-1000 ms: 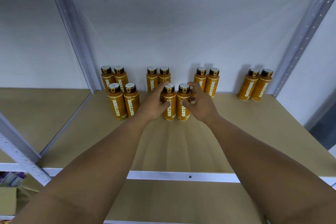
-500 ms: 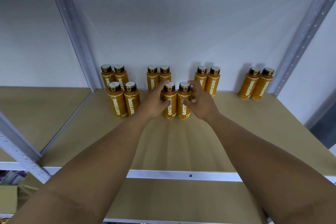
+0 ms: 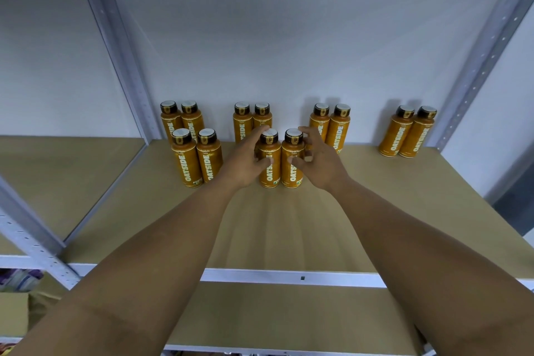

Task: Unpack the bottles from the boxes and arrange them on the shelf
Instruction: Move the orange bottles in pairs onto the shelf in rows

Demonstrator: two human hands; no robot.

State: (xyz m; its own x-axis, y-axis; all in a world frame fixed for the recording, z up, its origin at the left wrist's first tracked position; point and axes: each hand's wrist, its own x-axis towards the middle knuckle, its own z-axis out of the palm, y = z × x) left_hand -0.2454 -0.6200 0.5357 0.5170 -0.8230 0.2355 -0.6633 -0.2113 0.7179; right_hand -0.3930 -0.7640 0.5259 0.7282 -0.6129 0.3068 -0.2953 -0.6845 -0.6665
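Note:
Several orange OATSIDE bottles with dark caps stand upright on the tan shelf board [image 3: 289, 225]. Pairs line the back wall: back left pair [image 3: 180, 121], second pair [image 3: 248, 121], third pair [image 3: 335, 127], right pair [image 3: 407, 133]. Another pair [image 3: 196, 159] stands in front at the left. At the centre front stand two more, side by side. My left hand [image 3: 245, 159] grips the left front bottle [image 3: 270, 173], thumb across its front. My right hand [image 3: 320, 162] grips the right front bottle [image 3: 291, 173] the same way.
Grey perforated uprights frame the bay at the left [image 3: 115, 37] and right [image 3: 485, 52]. A white front rail [image 3: 289, 277] edges the board, with a lower tan shelf [image 3: 274, 318] beneath. A cardboard box [image 3: 11, 309] shows at the bottom left.
Both hands stay on the two front centre bottles, which stand in the same spot. Only the view has shifted slightly.

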